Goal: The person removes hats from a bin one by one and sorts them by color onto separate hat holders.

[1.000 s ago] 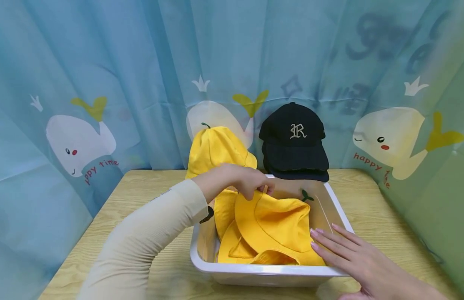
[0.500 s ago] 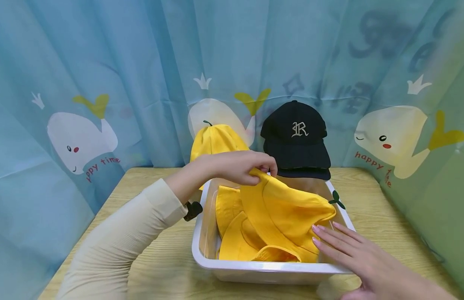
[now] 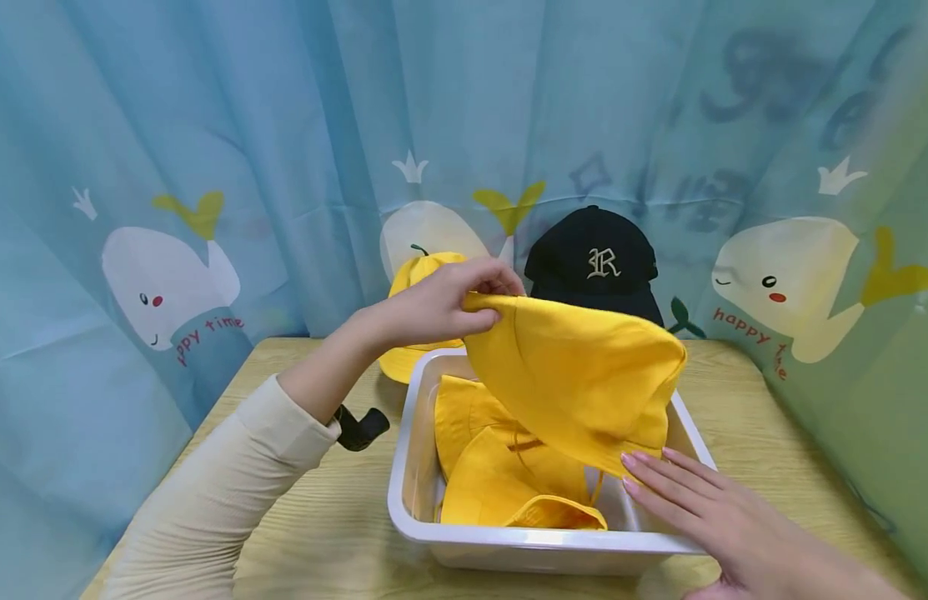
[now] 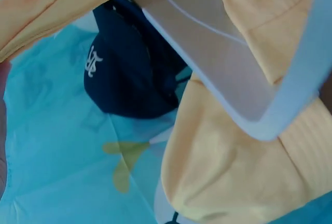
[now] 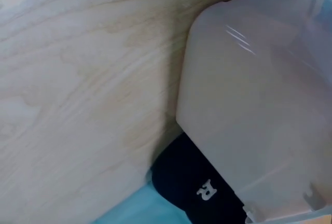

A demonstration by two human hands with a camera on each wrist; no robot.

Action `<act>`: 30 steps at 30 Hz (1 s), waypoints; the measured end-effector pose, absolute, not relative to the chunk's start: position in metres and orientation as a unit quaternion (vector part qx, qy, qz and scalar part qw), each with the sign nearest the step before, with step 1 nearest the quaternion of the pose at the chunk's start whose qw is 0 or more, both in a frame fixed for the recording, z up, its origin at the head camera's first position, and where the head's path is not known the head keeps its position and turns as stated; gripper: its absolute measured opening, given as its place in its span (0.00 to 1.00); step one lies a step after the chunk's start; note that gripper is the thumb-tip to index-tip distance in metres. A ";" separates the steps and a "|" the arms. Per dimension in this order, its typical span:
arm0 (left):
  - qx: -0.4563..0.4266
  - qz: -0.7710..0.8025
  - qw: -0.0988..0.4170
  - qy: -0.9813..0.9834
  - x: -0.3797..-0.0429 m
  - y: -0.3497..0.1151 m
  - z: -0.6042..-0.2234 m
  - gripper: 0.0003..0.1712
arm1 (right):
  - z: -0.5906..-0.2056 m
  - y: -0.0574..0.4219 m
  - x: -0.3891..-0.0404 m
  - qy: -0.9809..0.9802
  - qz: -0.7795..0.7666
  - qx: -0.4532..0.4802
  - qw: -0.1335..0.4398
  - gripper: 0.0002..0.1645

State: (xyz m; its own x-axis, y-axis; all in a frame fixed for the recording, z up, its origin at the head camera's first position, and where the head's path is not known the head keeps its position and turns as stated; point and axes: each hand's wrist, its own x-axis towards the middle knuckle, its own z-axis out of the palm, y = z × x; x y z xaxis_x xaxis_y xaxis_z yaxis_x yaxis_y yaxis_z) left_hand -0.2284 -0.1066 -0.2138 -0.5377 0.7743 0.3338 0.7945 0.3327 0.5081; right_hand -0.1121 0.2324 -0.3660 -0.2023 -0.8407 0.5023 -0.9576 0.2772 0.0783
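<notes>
In the head view my left hand [image 3: 452, 304] pinches the brim of a yellow bucket hat [image 3: 584, 358], thumb below and fingers above. The hat hangs tilted over the white plastic bin [image 3: 554, 537], its green sprout [image 3: 684, 318] out to the right. Other yellow hats [image 3: 479, 492] lie in the bin. My right hand [image 3: 714, 517] lies over the bin's right front corner, fingers straight; its fingertips are by the hat's lower edge, and I cannot tell whether they touch. The left wrist view catches part of the lifted hat [image 4: 52, 6] at its top left.
Behind the bin stand another yellow hat [image 3: 426, 271] with a sprout and a black cap [image 3: 591, 258] with a silver letter R, partly covered by the lifted hat. The wooden table [image 3: 313, 500] ends at a blue whale-print curtain [image 3: 283, 125] at the back and sides.
My left hand has raised the yellow hat from inside the bin, up and slightly left, uncovering the hats below. The sprout swung up and right. My right hand has hardly moved.
</notes>
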 end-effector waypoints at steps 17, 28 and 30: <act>-0.331 -0.563 0.064 -0.754 -0.222 -0.120 -0.210 0.14 | -0.294 0.191 -0.142 -0.790 0.065 0.495 0.356 0.46; -0.274 -0.660 0.119 -0.690 -0.197 -0.097 -0.214 0.16 | -0.248 0.120 -0.170 -0.830 0.190 0.394 0.347 0.51; -0.263 -0.673 0.126 -0.680 -0.191 -0.092 -0.216 0.16 | -0.249 0.113 -0.174 -0.821 0.214 0.399 0.348 0.53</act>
